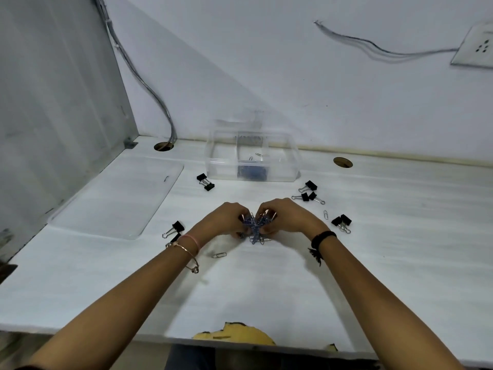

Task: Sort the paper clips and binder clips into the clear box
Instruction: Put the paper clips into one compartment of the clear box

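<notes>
Both hands, left hand [224,221] and right hand [286,217], are closed on a blue paper clip tangle [254,227] over the worktop [266,289], while seemingly few clips are held in the clear box [252,156] and black binder clips [309,194] remain scattered outside.

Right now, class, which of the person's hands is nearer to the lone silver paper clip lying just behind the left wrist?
Left. The left hand is just beyond the silver paper clip, slightly right of it; the right hand is farther off to its right.
</notes>
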